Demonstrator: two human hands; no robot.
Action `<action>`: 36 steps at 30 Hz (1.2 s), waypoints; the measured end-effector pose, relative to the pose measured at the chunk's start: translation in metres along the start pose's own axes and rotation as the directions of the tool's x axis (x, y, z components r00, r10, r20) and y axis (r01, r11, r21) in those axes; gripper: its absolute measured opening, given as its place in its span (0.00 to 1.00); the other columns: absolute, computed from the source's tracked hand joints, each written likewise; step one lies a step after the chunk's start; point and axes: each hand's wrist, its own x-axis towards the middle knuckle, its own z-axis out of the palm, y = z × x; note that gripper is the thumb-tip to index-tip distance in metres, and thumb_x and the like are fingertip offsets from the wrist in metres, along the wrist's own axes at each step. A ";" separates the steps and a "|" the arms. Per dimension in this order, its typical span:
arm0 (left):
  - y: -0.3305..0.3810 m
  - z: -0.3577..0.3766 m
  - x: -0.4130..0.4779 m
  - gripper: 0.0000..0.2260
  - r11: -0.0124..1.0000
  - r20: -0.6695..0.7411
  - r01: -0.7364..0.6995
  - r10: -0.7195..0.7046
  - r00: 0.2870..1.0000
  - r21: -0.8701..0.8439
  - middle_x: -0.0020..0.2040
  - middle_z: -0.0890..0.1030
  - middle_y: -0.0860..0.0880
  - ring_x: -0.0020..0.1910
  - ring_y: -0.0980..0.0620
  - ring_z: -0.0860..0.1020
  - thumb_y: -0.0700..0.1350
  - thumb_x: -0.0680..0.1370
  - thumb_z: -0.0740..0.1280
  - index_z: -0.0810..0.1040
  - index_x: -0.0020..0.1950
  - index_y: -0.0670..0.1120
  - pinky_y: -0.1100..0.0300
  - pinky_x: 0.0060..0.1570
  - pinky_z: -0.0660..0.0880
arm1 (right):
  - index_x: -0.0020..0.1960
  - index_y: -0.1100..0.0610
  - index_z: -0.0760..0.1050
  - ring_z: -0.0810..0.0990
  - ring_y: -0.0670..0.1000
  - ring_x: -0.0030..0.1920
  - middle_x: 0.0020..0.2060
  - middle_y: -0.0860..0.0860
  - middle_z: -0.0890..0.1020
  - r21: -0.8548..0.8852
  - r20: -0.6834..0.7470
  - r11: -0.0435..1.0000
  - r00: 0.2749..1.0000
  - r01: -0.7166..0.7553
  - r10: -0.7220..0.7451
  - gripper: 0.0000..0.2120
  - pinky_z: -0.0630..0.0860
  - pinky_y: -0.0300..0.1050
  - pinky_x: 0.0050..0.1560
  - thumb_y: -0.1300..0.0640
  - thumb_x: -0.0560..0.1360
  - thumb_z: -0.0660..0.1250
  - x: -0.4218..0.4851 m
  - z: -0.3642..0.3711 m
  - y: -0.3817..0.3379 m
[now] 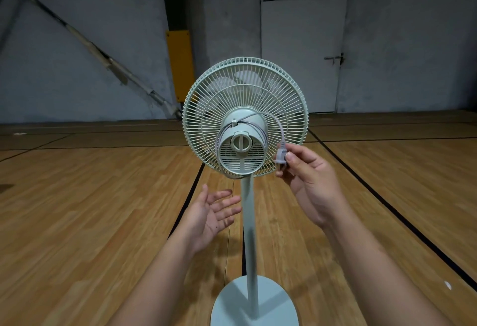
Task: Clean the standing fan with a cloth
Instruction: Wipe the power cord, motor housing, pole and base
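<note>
Plug in hand behind the standing fan (245, 129); no cloth in view.
The fan stands on the wooden floor (103, 196), rear grille facing the person. The right hand (312, 186) pinches the plug (281, 156) in its fingers (291, 156) beside the grille; the left hand (211, 212), fingers apart, hovers by the pole (249, 222). I'd steady the pole and unloop the cord (273, 119) gently, no tugging. Open floor all round.

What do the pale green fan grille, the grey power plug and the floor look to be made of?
Pale green fan grille: probably moulded plastic, matt; thick, uniformly coloured ribs. Grey power plug, pinched by the right hand: moulded plastic or rubber, dull. Floor: wood boards or wood-look laminate, slight sheen, visible grain.
</note>
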 end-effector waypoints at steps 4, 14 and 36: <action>-0.001 0.000 0.000 0.28 0.997 0.036 0.039 -0.037 0.999 -0.061 0.64 0.85 0.35 0.54 0.40 0.89 0.61 0.88 0.56 0.75 0.71 0.37 0.53 0.40 0.86 | 0.54 0.55 0.88 0.85 0.53 0.49 0.51 0.57 0.88 -0.113 -0.041 0.990 0.995 0.089 -0.094 0.13 0.82 0.43 0.46 0.67 0.82 0.66 0.015 0.013 -0.004; 0.006 -0.002 0.004 0.47 0.935 0.116 0.100 -0.063 0.991 -0.341 0.64 0.83 0.29 0.48 0.36 0.89 0.73 0.83 0.50 0.78 0.67 0.29 0.52 0.37 0.87 | 0.51 0.49 0.89 0.82 0.48 0.42 0.43 0.52 0.88 -0.663 0.230 0.745 0.966 0.068 0.116 0.12 0.80 0.42 0.43 0.63 0.81 0.69 0.009 -0.002 0.002; -0.029 0.020 -0.018 0.15 0.811 0.305 0.283 -0.480 0.823 0.512 0.50 0.85 0.36 0.53 0.38 0.88 0.44 0.89 0.59 0.80 0.60 0.35 0.46 0.59 0.84 | 0.55 0.65 0.78 0.75 0.49 0.31 0.43 0.59 0.87 -0.444 -0.173 0.798 0.913 -0.408 0.370 0.13 0.73 0.42 0.31 0.58 0.88 0.58 -0.016 -0.041 0.053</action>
